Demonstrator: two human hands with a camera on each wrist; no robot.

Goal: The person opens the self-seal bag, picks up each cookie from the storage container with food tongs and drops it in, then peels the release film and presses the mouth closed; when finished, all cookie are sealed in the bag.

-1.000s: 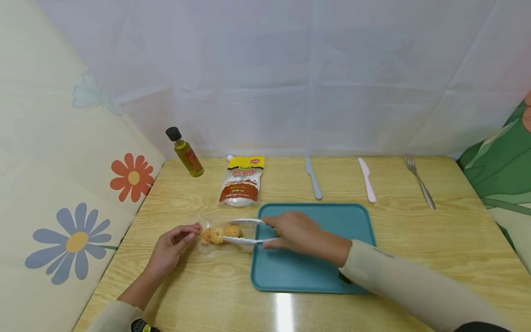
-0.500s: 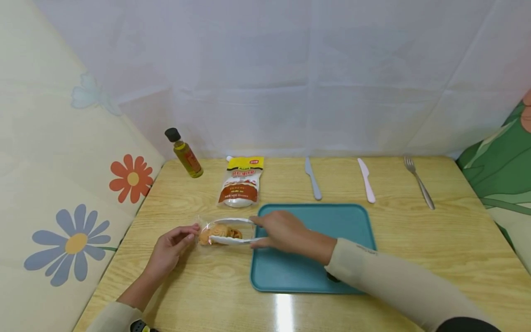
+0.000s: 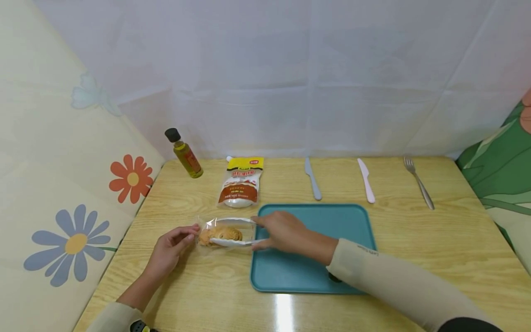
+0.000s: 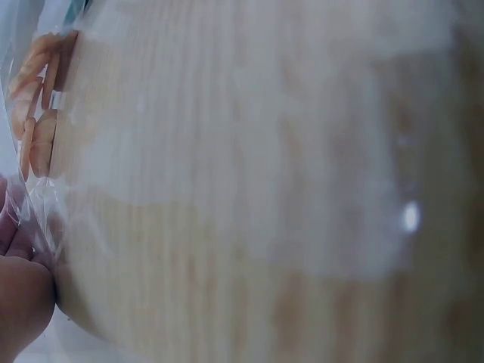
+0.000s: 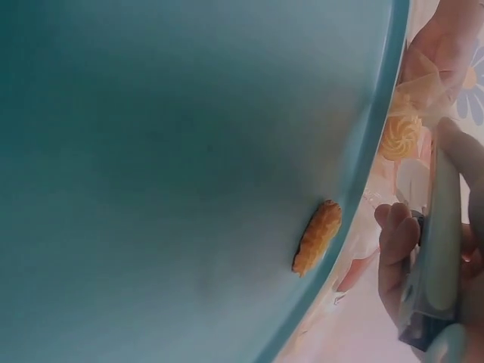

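Observation:
My left hand (image 3: 168, 251) pinches the closed left end of a clear plastic bag (image 3: 204, 225) lying on the table. Inside the bag are several golden swirl cookies (image 3: 224, 233), stacked on edge in the left wrist view. A pair of tongs (image 3: 232, 242) with white arms is gripped in my right hand (image 3: 284, 230), over the tray's left edge. The arms are spread and reach into the bag's mouth, one on each side of the cookies. In the right wrist view, a single cookie (image 5: 318, 238) lies on the blue-green tray (image 5: 189, 151) beside its rim.
Behind the bag stands a yellow, white and brown pouch (image 3: 240, 182), with a small oil bottle (image 3: 187, 157) to its left. Along the back lie a grey-blue knife (image 3: 313, 179), a pink knife (image 3: 367, 180) and a metal fork (image 3: 420, 182). A white cloth hangs behind the table.
My right hand has moved left, pushing the tongs deeper into the bag. The cookies in the bag have shifted and turned. My left hand has stayed in place.

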